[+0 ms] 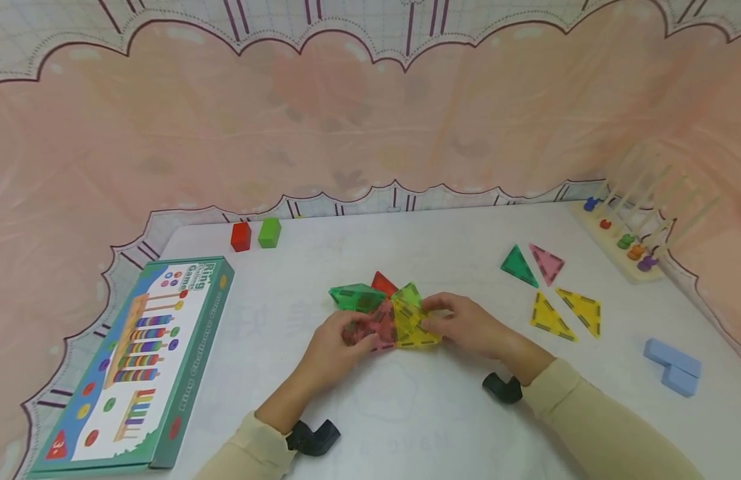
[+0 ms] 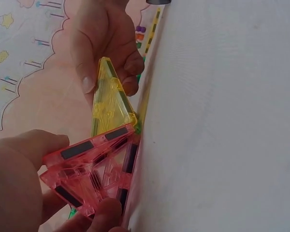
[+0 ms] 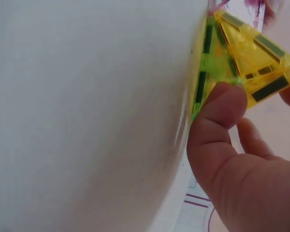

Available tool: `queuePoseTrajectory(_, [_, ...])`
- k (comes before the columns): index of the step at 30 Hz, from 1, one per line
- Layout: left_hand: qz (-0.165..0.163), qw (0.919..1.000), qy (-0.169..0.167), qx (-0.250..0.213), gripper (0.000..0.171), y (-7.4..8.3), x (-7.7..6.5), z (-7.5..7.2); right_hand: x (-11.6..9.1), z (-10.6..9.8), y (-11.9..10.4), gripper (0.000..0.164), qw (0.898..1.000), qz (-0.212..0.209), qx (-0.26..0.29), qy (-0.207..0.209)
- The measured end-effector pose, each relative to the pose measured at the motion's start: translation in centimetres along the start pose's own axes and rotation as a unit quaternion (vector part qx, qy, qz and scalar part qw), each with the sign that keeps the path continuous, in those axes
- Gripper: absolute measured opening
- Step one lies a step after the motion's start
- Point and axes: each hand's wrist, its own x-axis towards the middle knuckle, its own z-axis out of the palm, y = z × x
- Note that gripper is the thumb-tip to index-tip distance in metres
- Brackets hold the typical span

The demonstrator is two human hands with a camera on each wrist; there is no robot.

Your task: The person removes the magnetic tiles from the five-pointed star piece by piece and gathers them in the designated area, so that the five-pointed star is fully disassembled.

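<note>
Fingers pinching: left hand [image 1: 329, 350], pink tiles [image 1: 383, 327]; right hand [image 1: 475, 327], yellow tiles [image 1: 415, 331]; closed game box [image 1: 147, 353] left, pegboard [image 1: 610, 245] right!

A peach, scallop-edged cloth [image 1: 370, 133] rises behind and beside the white tabletop [image 1: 400, 407] in soft light.

the pink tiles [image 1: 383, 325] and yellow tiles [image 1: 408, 329] have dark-dashed edges, and 2 sleeves [image 1: 607, 420] are beige.
</note>
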Motion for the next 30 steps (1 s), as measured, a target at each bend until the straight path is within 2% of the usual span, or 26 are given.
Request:
queuePoseTrajectory(13, [0.004,1.0000,0.004,-0.004,0.032,0.0,0.0,0.0,0.1,-0.8,0.4,0.047,0.998,0.001,-0.054,-0.032])
queuePoseTrajectory(21, [0.008,1.0000,0.002,-0.002,0.030,0.1,-0.1,0.1,-1.5,-2.3,1.3,0.041,0.992,-0.009,-0.114,-0.060])
queuePoseTrajectory(25, [0.009,1.0000,-0.002,-0.002,0.030,0.1,0.0,0.1,-3.0,-3.3,2.0,0.043,0.981,-0.029,-0.184,-0.049])
queuePoseTrajectory(30, [0.014,0.9999,0.003,0.003,0.029,0.0,0.0,0.1,-3.9,-4.8,3.0,0.047,0.962,-0.038,-0.268,0.013])
